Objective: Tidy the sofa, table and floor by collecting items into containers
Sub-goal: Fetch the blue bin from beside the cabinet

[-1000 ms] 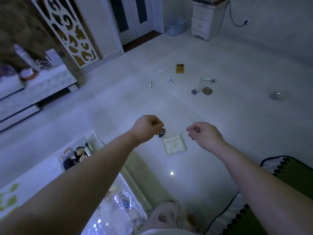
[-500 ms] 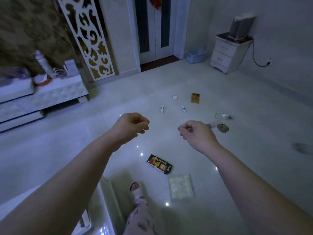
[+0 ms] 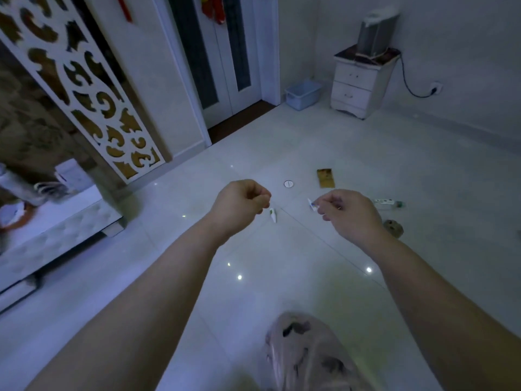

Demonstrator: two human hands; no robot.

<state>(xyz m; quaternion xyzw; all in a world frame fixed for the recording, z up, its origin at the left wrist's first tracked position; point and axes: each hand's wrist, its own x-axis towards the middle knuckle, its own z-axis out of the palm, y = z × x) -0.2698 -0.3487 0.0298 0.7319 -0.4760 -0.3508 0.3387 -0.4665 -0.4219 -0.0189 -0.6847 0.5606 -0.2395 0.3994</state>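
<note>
Both my arms reach forward over the white tiled floor (image 3: 282,277). My left hand (image 3: 239,203) is a closed fist and nothing shows in it. My right hand (image 3: 348,213) is also curled shut, with nothing visibly held. On the floor beyond them lie a small white piece (image 3: 273,215), a small white and blue piece (image 3: 312,205) just past my right fingertips, a round white disc (image 3: 288,184), a gold-brown packet (image 3: 326,178), a pale tube (image 3: 389,204) and a brown lump (image 3: 394,228). A pale blue basket (image 3: 303,94) stands by the far door.
A white two-drawer cabinet (image 3: 358,86) with an appliance on top stands at the back right. The double door (image 3: 222,57) is behind the basket. A low white bench (image 3: 56,230) runs along the left under a carved screen (image 3: 84,88). My patterned knee (image 3: 307,354) is at the bottom.
The view has moved forward and tilted up. The orange packet and white pad on the floor have dropped out of view. Both hands stay closed and now sit nearer the scattered small items.
</note>
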